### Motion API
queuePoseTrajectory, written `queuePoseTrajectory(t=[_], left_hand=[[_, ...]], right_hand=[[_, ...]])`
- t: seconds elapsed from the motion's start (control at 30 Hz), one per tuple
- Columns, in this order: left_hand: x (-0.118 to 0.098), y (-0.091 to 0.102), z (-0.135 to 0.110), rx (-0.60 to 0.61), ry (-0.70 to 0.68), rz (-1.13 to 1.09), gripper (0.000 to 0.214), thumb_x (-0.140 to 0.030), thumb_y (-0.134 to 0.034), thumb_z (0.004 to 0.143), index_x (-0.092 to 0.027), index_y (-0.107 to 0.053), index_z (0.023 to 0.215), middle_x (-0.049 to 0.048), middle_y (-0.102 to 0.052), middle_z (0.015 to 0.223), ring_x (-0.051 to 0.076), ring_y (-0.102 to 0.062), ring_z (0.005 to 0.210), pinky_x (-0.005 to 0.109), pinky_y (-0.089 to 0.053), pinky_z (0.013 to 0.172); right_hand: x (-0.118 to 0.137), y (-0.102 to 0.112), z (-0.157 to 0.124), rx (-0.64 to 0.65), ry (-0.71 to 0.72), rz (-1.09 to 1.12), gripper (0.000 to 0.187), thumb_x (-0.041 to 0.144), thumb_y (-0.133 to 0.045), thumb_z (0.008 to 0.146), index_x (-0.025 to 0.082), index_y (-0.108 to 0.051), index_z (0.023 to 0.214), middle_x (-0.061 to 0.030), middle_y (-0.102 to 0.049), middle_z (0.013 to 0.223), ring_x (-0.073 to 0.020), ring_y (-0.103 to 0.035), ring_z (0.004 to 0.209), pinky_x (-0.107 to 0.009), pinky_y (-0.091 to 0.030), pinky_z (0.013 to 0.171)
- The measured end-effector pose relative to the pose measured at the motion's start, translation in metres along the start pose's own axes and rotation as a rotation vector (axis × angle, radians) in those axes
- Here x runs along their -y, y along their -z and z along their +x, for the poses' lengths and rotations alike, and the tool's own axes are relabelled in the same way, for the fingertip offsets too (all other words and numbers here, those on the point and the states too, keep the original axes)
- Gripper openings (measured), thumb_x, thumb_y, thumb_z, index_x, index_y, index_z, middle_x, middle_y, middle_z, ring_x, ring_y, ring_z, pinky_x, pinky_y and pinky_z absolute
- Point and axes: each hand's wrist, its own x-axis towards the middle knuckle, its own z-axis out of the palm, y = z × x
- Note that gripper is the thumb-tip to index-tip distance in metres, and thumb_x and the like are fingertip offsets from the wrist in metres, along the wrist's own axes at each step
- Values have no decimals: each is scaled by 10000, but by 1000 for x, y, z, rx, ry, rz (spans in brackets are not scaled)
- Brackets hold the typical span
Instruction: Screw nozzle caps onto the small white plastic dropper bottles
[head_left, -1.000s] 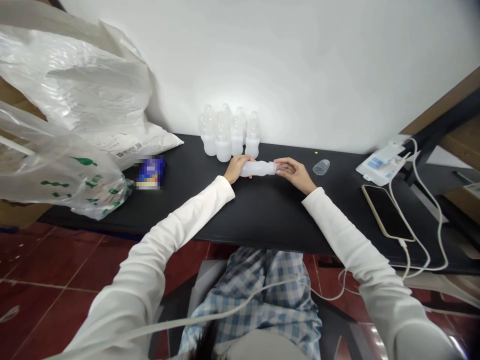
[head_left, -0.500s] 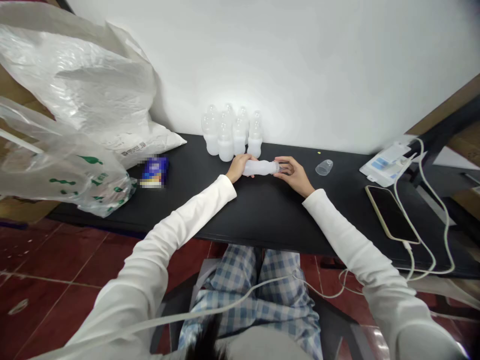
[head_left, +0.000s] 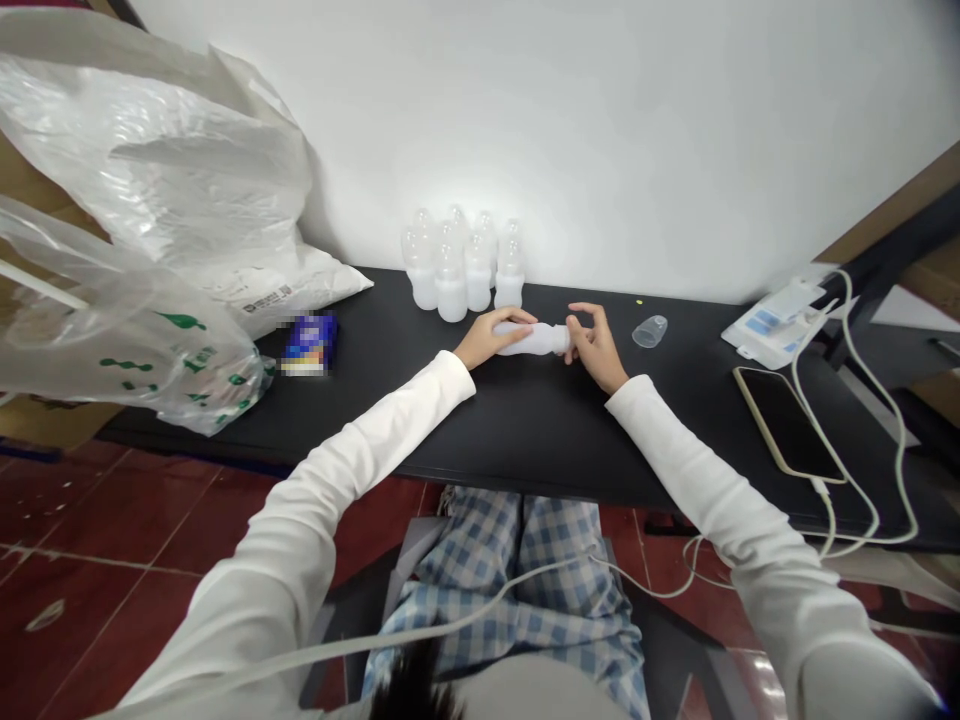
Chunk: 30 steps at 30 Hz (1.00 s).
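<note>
A white baby bottle (head_left: 538,340) lies sideways just above the black table, its neck pointing right. My left hand (head_left: 486,337) is wrapped round the base end, thumb along the top. At the neck end, my right hand (head_left: 595,352) has its thumb and lower fingers closed on the bottle's tip, with the index finger lifted. Those fingers hide the tip. To the right of this hand, a clear dome cap (head_left: 649,331) rests on its side. Behind my left hand stand several white bottles (head_left: 451,298) with clear dome caps, upright in a cluster.
At the left are a large white plastic bag (head_left: 202,170), a clear bag with green print (head_left: 150,350) and a blue packet (head_left: 310,342). A phone (head_left: 787,425) with a white cable (head_left: 889,415) and a white-and-blue packet (head_left: 769,325) lie on the table's (head_left: 517,440) right side.
The bottle has shifted slightly right. My left thumb now lies further along it, and my right hand has changed its hold at the neck end, raising the index finger.
</note>
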Motion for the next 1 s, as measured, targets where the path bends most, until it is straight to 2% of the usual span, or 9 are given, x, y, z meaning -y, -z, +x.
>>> queuePoseTrajectory(t=[0.1, 0.17, 0.23, 0.3, 0.43, 0.57, 0.73, 0.9, 1.0], left_hand=[[2, 1, -2, 149, -154, 251, 682, -530, -868, 725, -217, -685, 1304, 112, -701, 1265, 265, -669, 1182, 442, -507, 1094], [4, 2, -2, 180, -170, 354, 675, -440, -864, 761, -232, -647, 1365, 111, -688, 1296, 266, -666, 1197, 445, -514, 1089], [6, 5, -2, 132, -142, 383, 610, -404, -808, 832, -220, -629, 1384, 113, -690, 1321, 264, -667, 1216, 438, -517, 1083], [8, 8, -2, 86, -101, 373, 577, -419, -782, 857, -210, -634, 1375, 110, -696, 1340, 269, -667, 1234, 431, -518, 1079], [12, 15, 0, 103, -135, 431, 579, -474, -772, 862, -217, -650, 1366, 106, -715, 1329, 275, -676, 1214, 431, -523, 1055], [15, 13, 0, 130, -357, 601, 564, -450, -709, 927, -245, -600, 1441, 119, -707, 1345, 274, -661, 1228, 445, -507, 1050], [18, 6, 1, 32, -562, 706, 494, -365, -586, 1006, -266, -552, 1489, 124, -682, 1381, 265, -619, 1299, 457, -501, 1060], [19, 4, 3, -41, -578, 777, 390, -318, -504, 1039, -254, -631, 1402, 107, -699, 1356, 260, -623, 1291, 482, -490, 1100], [17, 4, 1, -21, -518, 796, 390, -304, -522, 1026, -229, -634, 1392, 117, -703, 1337, 267, -638, 1262, 459, -503, 1067]], right_hand=[[2, 4, 2, 39, -114, 31, 575, 775, -602, 854, 271, -540, 1126, 87, -578, 492, -129, -510, 338, -243, -314, 364], [5, 6, 3, 81, -126, 31, 581, 797, -542, 874, 253, -576, 1074, 62, -601, 495, -126, -509, 337, -243, -300, 366], [8, 8, 3, 116, -62, 19, 592, 785, -550, 877, 243, -609, 1108, 33, -659, 575, -129, -570, 430, -249, -374, 431], [10, 10, 3, 143, 29, -32, 607, 728, -676, 827, 250, -627, 1198, 20, -697, 696, -134, -606, 564, -266, -448, 537], [7, 15, 5, 137, 129, -207, 565, 604, -818, 744, 251, -692, 1166, 31, -611, 763, -118, -492, 613, -286, -438, 612], [3, 17, 7, 79, 193, -337, 401, 603, -733, 803, 217, -684, 903, -8, -601, 816, -140, -503, 684, -304, -436, 658], [8, 11, 4, 41, 152, -351, 427, 633, -642, 846, 207, -656, 879, -15, -603, 767, -163, -523, 711, -307, -436, 676], [9, 12, 4, 69, 139, -418, 430, 635, -604, 887, 209, -657, 913, 4, -575, 727, -150, -492, 676, -297, -415, 669], [7, 19, 8, 116, 184, -599, 422, 601, -479, 976, 219, -651, 921, -40, -642, 819, -190, -555, 754, -348, -449, 772]])
